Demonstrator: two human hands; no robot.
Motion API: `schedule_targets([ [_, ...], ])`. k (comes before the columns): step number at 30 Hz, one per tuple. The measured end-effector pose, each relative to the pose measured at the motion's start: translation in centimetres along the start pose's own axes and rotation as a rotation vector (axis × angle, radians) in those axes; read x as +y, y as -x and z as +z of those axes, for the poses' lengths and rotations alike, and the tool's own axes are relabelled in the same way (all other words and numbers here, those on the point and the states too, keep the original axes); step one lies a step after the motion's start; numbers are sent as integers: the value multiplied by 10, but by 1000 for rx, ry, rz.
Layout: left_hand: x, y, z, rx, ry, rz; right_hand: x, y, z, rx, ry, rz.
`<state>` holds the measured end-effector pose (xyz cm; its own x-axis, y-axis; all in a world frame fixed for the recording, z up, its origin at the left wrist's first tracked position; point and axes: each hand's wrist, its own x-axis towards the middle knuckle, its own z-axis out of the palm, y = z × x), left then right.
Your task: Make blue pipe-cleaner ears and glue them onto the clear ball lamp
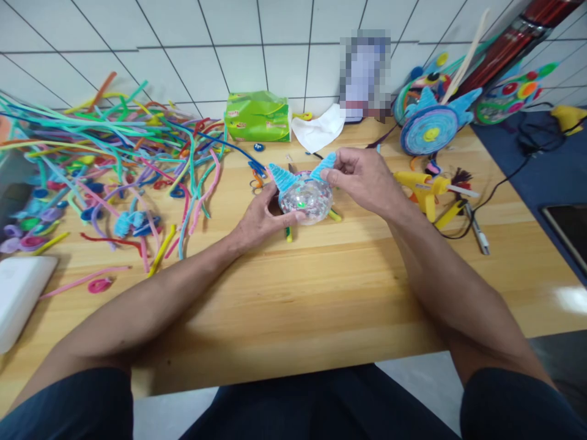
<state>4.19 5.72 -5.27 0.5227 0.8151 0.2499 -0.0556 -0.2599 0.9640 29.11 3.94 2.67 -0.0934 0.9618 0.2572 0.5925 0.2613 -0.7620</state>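
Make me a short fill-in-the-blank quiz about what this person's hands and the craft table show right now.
1. The left hand cradles a clear glittery ____ with two blue ears.
2. The right hand pinches the right-hand blue ear, which is shaped like a ____.
3. The yellow glue gun lies on the table to the ____ of the right hand.
4. The tissue pack by the wall is ____ in colour.

Missing words: ball; cone; right; green

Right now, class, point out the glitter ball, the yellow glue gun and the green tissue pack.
glitter ball [306,198]: head view, on its clear sparkly front, between the hands.
yellow glue gun [418,183]: head view, on its yellow body.
green tissue pack [258,117]: head view, on its front face.
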Motion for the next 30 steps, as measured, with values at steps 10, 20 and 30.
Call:
schedule_targets([
  [10, 0, 0, 2, -5, 23, 2, 2, 1, -2, -19, -4, -3],
  [20, 4, -1, 4, -12, 61, -15, 2, 1, -3, -10, -31, 7],
  [30, 2, -1, 2, -42, 54, -20, -6, 2, -12, 32, -20, 5],
])
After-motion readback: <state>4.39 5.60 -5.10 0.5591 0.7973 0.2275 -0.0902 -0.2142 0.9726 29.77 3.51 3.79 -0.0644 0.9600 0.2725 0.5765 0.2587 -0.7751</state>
